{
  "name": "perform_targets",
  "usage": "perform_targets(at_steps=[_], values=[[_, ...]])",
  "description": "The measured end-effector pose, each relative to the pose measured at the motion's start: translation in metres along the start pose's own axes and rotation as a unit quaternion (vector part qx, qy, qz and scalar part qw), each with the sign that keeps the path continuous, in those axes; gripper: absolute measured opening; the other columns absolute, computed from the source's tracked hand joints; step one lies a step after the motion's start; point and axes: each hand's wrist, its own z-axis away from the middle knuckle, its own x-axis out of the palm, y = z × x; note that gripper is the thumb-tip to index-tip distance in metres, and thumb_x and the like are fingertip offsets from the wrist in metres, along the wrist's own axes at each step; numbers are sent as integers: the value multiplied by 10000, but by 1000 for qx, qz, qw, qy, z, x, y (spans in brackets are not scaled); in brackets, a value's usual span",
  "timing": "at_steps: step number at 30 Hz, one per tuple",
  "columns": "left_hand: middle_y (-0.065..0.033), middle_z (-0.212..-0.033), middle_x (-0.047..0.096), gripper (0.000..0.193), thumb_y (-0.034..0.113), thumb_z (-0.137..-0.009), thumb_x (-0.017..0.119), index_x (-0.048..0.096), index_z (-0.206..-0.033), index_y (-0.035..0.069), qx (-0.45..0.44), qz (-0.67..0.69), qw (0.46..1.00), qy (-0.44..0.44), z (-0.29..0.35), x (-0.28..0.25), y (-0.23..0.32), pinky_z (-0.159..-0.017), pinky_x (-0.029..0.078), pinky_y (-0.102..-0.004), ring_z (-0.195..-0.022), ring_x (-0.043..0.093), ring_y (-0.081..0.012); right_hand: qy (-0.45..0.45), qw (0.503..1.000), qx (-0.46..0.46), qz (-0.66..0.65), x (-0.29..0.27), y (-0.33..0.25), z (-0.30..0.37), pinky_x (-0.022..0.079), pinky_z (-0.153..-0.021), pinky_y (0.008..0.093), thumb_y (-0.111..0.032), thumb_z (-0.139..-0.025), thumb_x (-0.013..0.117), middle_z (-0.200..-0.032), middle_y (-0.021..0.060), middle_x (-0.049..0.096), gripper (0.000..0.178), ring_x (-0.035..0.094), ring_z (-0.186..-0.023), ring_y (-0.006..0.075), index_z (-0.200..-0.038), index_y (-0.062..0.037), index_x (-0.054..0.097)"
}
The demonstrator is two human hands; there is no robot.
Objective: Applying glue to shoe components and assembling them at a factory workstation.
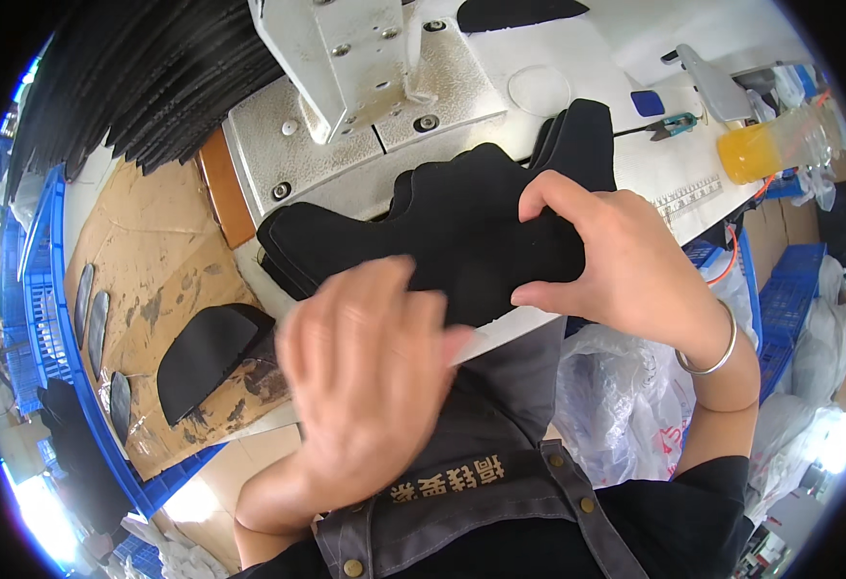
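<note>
A stack of black fabric pieces with curved, winged outlines lies on the white machine table in front of me. My right hand grips its right side, index finger and thumb curved in a wide C over the dark cloth; the other fingers are hidden. My left hand, smeared by motion, hovers at the stack's lower left edge with the thumb pointing right. Whether its fingertips touch the cloth is unclear. Just beyond the stack stands the machine's metal bed, under a pale upright arm.
Left, a half-round black piece and several dark slim pieces lie on stained cardboard in a blue crate. Ribbed black material rises behind. Thread snips, a ruler and a jar of yellow liquid are at right.
</note>
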Motion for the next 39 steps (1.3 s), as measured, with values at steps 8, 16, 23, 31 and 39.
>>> perform_targets(at_steps=[8, 16, 23, 31, 39], values=[[-143, -1500, 342, 1021, 469, -591, 721, 359, -1421, -3, 40, 34, 987, -150, -6, 40, 14, -1128, 264, -416, -1386, 337, -268, 32, 999, -27, 20, -8, 16, 0, 396, -517, 370, -218, -713, 770, -607, 123, 547, 369, 534, -550, 323, -936, -63, 520], [-133, -1498, 352, 989, 515, -639, 683, 360, -1428, 14, 40, 5, 986, -162, -4, 42, 14, -1139, 226, -428, -1392, 331, -280, -70, 968, 137, -198, -25, 33, 4, 348, -477, 214, -139, -853, 694, -598, 8, 562, 189, 483, -533, 38, -843, -20, 547], [-46, -1501, 366, 837, 498, -690, 658, 423, -1430, 185, 77, 8, 982, -171, -6, 39, 13, -1120, 236, -449, -1374, 345, -271, -16, 972, 116, -203, -21, 33, 14, 439, -517, 283, -82, -802, 699, -618, 82, 610, 158, 560, -530, 150, -833, 14, 577], [-44, -1497, 374, 765, 482, -704, 649, 461, -1410, 254, 70, 9, 978, -196, -8, 35, 13, -1119, 231, -455, -1372, 343, -284, 36, 974, 68, -212, -15, 31, 21, 430, -514, 282, -30, -809, 674, -637, 64, 599, 152, 561, -541, 153, -888, -10, 546], [-134, -1489, 371, 700, 485, -735, 652, 505, -1380, 258, 99, 4, 975, -199, -11, 33, 11, -1082, 282, -488, -1366, 342, -351, 84, 991, -19, -106, 1, 41, 26, 430, -520, 326, -35, -803, 671, -647, 48, 544, 214, 555, -561, 229, -939, -77, 512]])
